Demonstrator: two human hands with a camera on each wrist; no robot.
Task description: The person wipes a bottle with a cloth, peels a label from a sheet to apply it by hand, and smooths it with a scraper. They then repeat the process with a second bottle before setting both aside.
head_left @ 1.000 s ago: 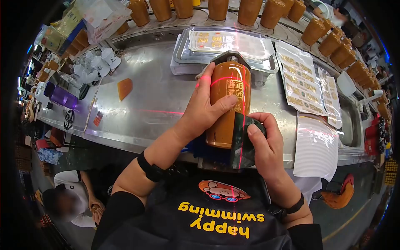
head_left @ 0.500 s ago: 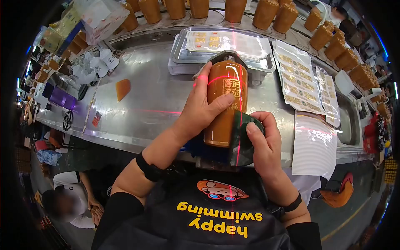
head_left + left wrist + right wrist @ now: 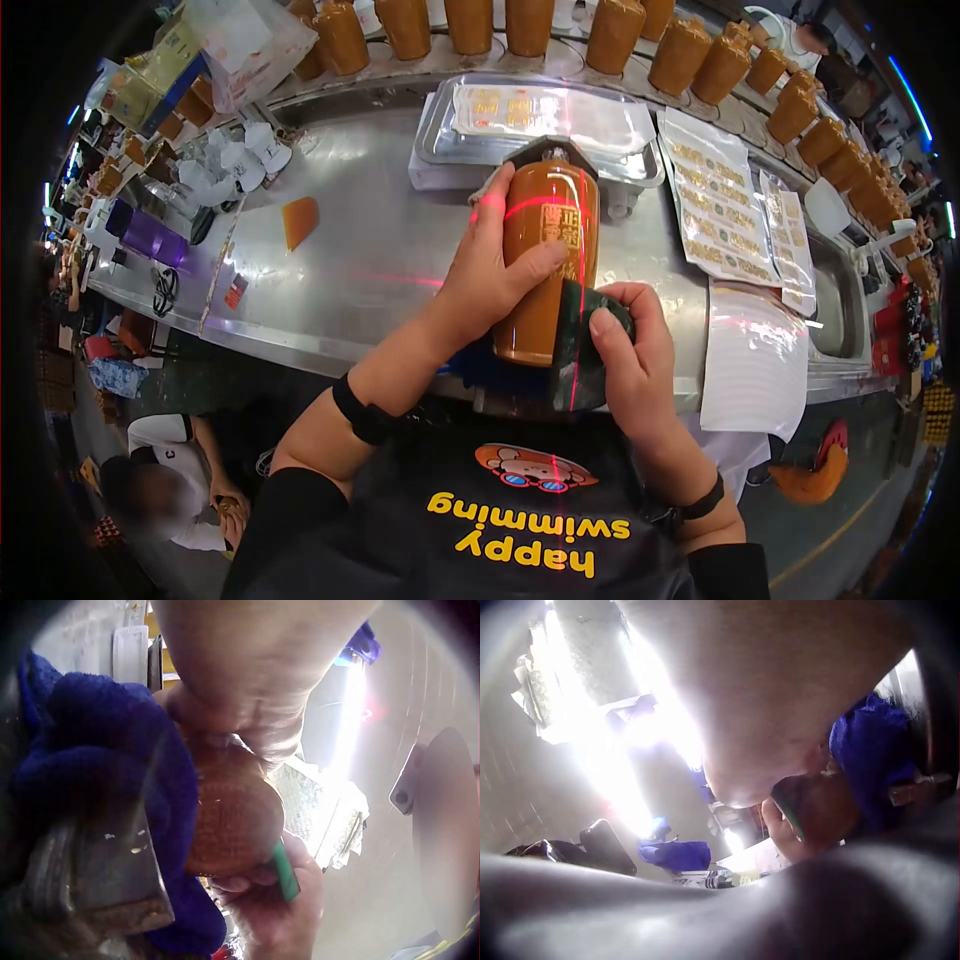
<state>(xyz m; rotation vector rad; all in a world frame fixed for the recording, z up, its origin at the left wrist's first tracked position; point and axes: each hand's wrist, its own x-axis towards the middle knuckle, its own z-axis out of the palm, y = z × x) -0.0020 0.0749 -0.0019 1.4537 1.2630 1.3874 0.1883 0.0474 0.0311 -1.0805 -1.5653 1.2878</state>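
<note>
Head view: glossy, glazed-looking brown bottle w/ gold lettering (image 3: 528, 320) btwn hands, long axis fore-aft; L hand (image 3: 487, 277), nearer, grips its L side; R hand (image 3: 640, 375) pinches flat dark-green piece (image 3: 572, 360) at its lower R.

Beside my left fingers (image 3: 492, 205), the brown bottle (image 3: 525, 325) bears gold "正宗"; nearer me, my black top (image 3: 370, 520) reads "happy swimming", upside down.

The right hand (image 3: 787, 697) looms large and blurred from the top, its lower part near a dark flat piece with a green edge (image 3: 790, 814) that lies against a rounded brown vessel (image 3: 831, 814); pale fingertips (image 3: 781, 831) show just beside that edge, and a crumpled blue cloth (image 3: 874, 750) hangs right of the vessel
</note>
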